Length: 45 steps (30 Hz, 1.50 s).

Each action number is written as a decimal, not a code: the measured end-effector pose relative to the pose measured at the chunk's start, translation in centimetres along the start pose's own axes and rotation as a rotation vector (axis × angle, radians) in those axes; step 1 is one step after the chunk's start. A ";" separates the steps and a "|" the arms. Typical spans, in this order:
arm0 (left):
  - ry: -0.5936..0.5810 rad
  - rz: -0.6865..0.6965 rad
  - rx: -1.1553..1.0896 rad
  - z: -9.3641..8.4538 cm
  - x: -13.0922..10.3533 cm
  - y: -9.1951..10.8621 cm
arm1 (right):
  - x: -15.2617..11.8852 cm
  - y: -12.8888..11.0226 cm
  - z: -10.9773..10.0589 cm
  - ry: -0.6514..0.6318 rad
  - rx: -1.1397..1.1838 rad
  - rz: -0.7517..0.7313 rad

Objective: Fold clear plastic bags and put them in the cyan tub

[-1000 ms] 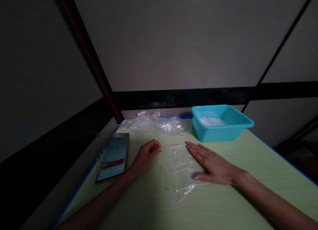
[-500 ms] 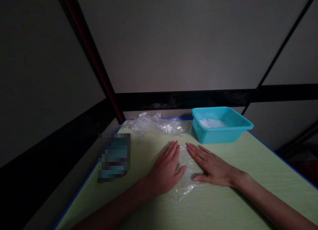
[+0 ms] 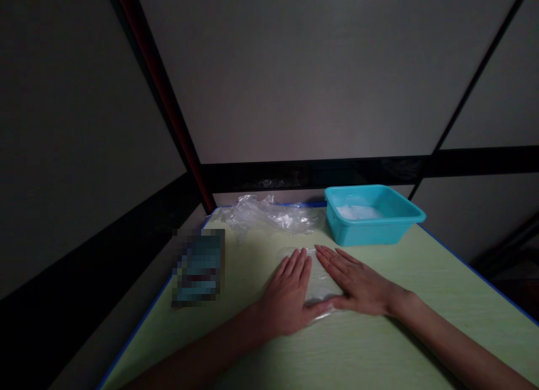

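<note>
A clear plastic bag or sheet (image 3: 320,283) lies flat on the table, partly covered by both hands. My left hand (image 3: 287,294) rests palm down on its left side, fingers stretched forward and thumb pointing right. On its right side lies my right hand (image 3: 357,280), also palm down with fingers extended. The two thumbs meet, or nearly meet, over the near part of the plastic. Neither hand grips anything. Whether the plastic is a bag or a single sheet I cannot tell.
Crumpled clear plastic (image 3: 269,215) lies along the table's back edge. A turquoise basin (image 3: 370,233) with something white inside stands at the back right. At the left is a blurred-out flat item (image 3: 200,266). The pale green table (image 3: 379,356) has blue edging and meets panelled walls.
My left hand has slid right over the plastic, and its thumb has come to the right thumb. The plastic's near part looks flatter. My right hand has hardly moved; the view has shifted slightly.
</note>
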State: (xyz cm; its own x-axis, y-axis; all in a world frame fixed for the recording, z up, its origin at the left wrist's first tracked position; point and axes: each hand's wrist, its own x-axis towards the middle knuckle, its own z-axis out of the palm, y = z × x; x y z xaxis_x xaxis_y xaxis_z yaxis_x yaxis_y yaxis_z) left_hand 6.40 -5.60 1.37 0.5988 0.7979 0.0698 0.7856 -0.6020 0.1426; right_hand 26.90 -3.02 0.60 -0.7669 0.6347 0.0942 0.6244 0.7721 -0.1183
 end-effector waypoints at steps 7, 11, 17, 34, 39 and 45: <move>-0.034 -0.055 0.017 -0.4 -1.5 -2.7 | 0.0 0.0 -0.1 0.004 0.049 0.003; 0.005 -0.079 -0.104 -0.6 -2.5 -4.0 | -0.2 0.3 -0.2 0.022 0.134 -0.002; 0.210 -0.078 -0.680 -0.9 -3.1 -5.0 | -0.7 0.6 -0.8 0.247 0.495 0.023; 0.269 -0.290 -1.315 -0.9 -1.9 -4.6 | -3.6 -1.0 -3.2 0.175 -0.045 -0.196; 0.256 -0.299 -1.312 -0.8 -1.7 -4.7 | -3.6 -1.9 -3.2 0.118 -0.074 -0.203; 0.245 -0.314 -1.315 -0.8 -1.7 -4.7 | -3.8 -2.4 -3.2 0.116 -0.182 -0.229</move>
State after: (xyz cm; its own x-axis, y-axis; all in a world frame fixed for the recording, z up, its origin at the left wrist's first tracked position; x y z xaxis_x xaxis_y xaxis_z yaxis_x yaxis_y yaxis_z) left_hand 1.63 -4.10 1.38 0.2747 0.9615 0.0125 0.0744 -0.0342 0.9966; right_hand 28.80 -7.17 3.69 -0.8754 0.4348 0.2113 0.4614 0.8819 0.0969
